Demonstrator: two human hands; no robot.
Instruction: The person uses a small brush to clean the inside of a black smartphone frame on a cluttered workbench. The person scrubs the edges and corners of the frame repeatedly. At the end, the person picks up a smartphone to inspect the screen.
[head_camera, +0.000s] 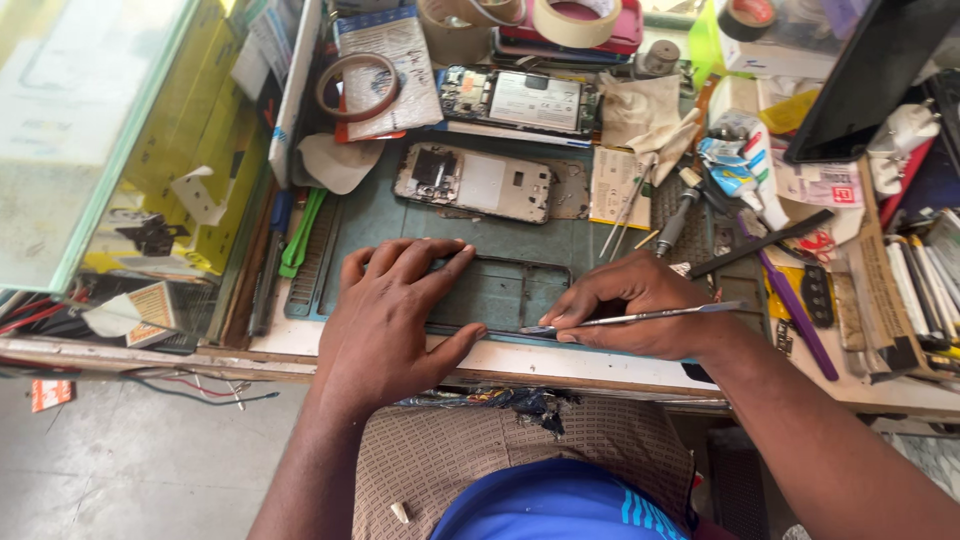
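On the green work mat (380, 225), at its near edge, lies the dark phone frame (505, 292), flat, with its long axis running left to right across me. Which end is the top I cannot tell; my hands cover both short ends.

My left hand (395, 320) is spread and pressed flat on the left end of the frame, fingers fanned over its far rail, thumb stretched along its near rail. It acts as a clamp.

My right hand (640, 315) pinches a thin metal pry tool (630, 319) between thumb and fingers. The tool lies almost parallel to the frame's long axis, handle trailing right, tip pointing left and meeting the near rail close to my left thumb.

Judgement: the step in hand is working along the near rail of the frame, scraping or prying at its seam. The next move calls for a shallow angle, light pressure, and steady downward hold from the left hand so the frame does not skid.

Beyond the frame, further up the mat, an opened phone body (475, 182) lies likewise crosswise.
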